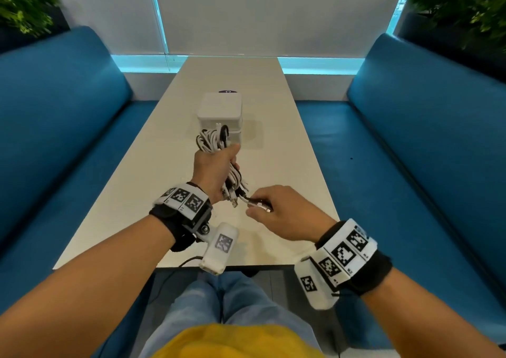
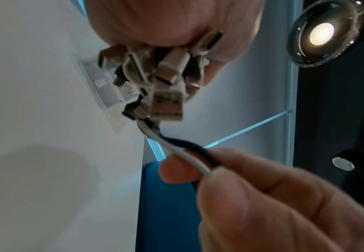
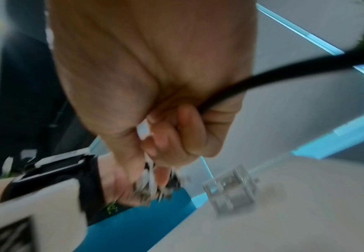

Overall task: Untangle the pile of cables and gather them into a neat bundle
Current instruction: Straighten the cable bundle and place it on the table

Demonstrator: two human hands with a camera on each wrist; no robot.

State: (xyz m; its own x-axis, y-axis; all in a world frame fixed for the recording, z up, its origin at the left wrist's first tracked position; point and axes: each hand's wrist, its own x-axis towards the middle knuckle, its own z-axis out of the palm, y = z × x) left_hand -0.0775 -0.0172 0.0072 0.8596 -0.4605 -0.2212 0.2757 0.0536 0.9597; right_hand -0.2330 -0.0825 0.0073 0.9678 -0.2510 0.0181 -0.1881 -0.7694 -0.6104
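Observation:
My left hand [image 1: 215, 170] grips a bundle of mostly white cables [image 1: 212, 141] above the middle of the table [image 1: 287, 138]. Loops stick out past the fist and several plugs [image 1: 232, 196] hang from its near side. In the left wrist view the USB plugs [image 2: 166, 105] crowd under the palm. My right hand [image 1: 276, 209] pinches a white cable and a black cable [image 2: 189, 151] that lead out of the bundle, their plug ends [image 1: 261, 205] lying across its fingers. The blurred right wrist view shows the right hand's fingers [image 3: 183, 133] curled on a black cable [image 3: 262, 80].
A white box [image 1: 220, 111] stands on the table just beyond the bundle, with a small dark disc [image 1: 228, 91] behind it. Blue benches [image 1: 410, 138] run along both sides. Plants [image 1: 465, 7] stand in the far corners. The table's near edge [image 1: 246, 266] lies just below my wrists.

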